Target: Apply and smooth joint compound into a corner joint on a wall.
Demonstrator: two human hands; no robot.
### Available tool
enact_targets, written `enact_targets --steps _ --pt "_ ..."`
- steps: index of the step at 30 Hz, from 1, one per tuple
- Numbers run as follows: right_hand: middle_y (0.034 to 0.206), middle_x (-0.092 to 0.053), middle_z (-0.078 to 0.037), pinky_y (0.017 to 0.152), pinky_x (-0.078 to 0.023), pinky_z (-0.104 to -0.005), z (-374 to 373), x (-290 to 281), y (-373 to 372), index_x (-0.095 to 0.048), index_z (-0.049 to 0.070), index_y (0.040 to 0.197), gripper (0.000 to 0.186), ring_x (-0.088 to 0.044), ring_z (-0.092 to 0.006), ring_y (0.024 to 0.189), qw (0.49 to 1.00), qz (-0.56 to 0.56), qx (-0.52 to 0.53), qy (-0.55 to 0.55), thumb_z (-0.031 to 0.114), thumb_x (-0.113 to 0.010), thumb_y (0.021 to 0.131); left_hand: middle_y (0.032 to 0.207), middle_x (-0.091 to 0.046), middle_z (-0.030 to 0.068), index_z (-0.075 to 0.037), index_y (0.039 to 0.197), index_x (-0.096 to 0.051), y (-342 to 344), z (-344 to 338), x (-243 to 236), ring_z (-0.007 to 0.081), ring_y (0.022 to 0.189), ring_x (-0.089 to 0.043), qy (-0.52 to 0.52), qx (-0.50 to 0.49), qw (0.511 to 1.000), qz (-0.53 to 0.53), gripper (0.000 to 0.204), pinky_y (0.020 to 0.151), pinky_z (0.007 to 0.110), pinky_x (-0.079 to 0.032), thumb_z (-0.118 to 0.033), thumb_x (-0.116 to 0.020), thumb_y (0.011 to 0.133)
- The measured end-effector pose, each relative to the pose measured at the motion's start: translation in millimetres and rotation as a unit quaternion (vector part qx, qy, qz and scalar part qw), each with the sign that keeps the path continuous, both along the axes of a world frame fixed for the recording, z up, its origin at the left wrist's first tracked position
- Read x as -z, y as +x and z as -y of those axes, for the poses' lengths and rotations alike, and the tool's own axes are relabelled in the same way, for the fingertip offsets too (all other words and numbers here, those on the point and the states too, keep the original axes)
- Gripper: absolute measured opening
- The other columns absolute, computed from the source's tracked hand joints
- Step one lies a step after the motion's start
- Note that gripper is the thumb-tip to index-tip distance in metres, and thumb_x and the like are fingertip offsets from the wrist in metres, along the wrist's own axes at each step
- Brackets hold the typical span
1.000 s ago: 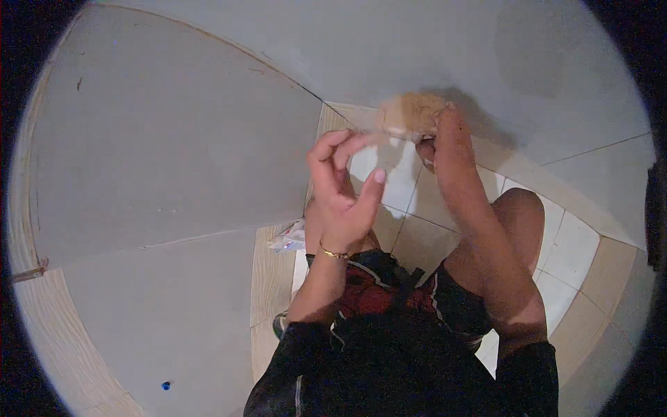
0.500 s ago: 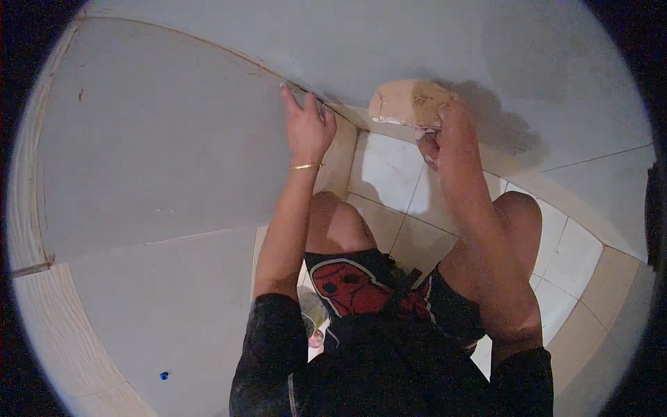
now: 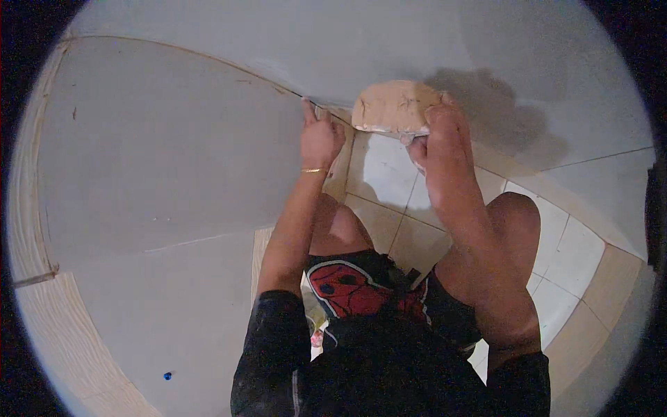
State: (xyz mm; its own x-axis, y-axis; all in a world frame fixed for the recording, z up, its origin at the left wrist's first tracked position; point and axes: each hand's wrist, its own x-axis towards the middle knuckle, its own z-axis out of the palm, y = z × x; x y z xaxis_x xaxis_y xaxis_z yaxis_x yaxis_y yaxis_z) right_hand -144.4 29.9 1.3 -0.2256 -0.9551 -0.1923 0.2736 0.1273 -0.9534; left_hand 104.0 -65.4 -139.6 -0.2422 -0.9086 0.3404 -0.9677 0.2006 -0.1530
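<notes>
With its index finger stretched out, my left hand [image 3: 321, 142] touches the dark seam [image 3: 278, 86] where a flat grey panel [image 3: 174, 139] meets the grey wall [image 3: 333, 42]. The other fingers are curled, and I see nothing held in them. My right hand [image 3: 445, 128] grips the right end of a tan, rounded slab [image 3: 392, 105] with a cracked surface and a whitish lower edge. I cannot make out what the slab is made of. It is in front of the wall, to the right of my left hand, and my right fingers partly hide it.
Cream wood-grain trim [image 3: 31, 187] borders the grey panel on the left. A small blue object [image 3: 167, 376] lies on the grey surface at lower left. White floor tiles [image 3: 379, 163] show below the slab, and my bent knees [image 3: 513, 215] are close under my arms.
My left fingertip has slid a little to the right and down along the seam. The slab in my right hand has shifted slightly left, toward my left hand.
</notes>
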Motion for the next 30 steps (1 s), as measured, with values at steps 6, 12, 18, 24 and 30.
enact_targets --steps 6,12,18,24,30 --pt "0.099 -0.047 -0.027 0.088 -0.036 -0.0459 -1 22 -15 -0.043 -0.004 0.097 0.022 -0.047 -0.0403 0.094 0.96 -0.233 -0.058 -0.145 0.016 -0.036 0.09 0.135 -0.025 0.0338 -0.001 0.104 -0.056 -29 4 -44 0.0438 0.095 -0.055 -0.18 0.002 0.983 -0.045 0.037 0.08 0.044 -0.047 -0.019 -0.058 0.071" --pt "0.101 -0.048 -0.026 0.088 -0.036 -0.0466 -4 -9 -11 -0.045 -0.005 0.107 0.026 -0.047 -0.0418 0.096 0.998 0.042 -0.051 -0.002 0.007 -0.04 0.085 0.138 -0.023 0.0307 -0.002 0.106 -0.055 -4 -7 -26 0.0399 0.094 -0.057 -0.004 0.035 0.998 -0.05 0.039 0.075 0.044 -0.049 -0.019 -0.06 0.071" --pt "0.113 -0.047 -0.027 0.098 -0.031 -0.0477 -7 2 -22 -0.044 -0.002 0.113 0.032 -0.043 -0.0434 0.109 0.961 -0.25 -0.114 -0.022 0.002 -0.043 0.081 0.134 -0.032 0.0297 -0.004 0.107 -0.058 -13 -9 -70 0.0393 0.08 -0.061 0.028 -0.041 0.997 -0.056 0.038 0.072 0.043 -0.051 -0.018 -0.059 0.071" --pt "0.103 -0.048 -0.029 0.093 -0.034 -0.0487 -1 -3 -28 -0.043 -0.002 0.108 0.031 -0.044 -0.0457 0.103 0.929 -0.325 -0.05 -0.171 0.0 -0.044 0.078 0.119 -0.051 0.0259 -0.002 0.118 -0.048 5 -15 -69 0.0278 0.073 -0.062 0.195 -0.009 0.945 -0.264 0.046 0.069 0.034 -0.051 -0.017 -0.061 0.076" --pt "0.104 -0.048 -0.03 0.092 -0.036 -0.0483 6 20 -32 -0.043 -0.004 0.106 0.027 -0.045 -0.0461 0.103 0.89 -0.381 -0.094 -0.233 0.002 -0.044 0.079 0.104 -0.06 0.0154 -0.005 0.128 -0.032 -49 -66 -119 0.0229 0.09 -0.057 0.094 0.158 0.688 -0.702 0.05 0.08 0.034 -0.044 -0.012 -0.056 0.085"
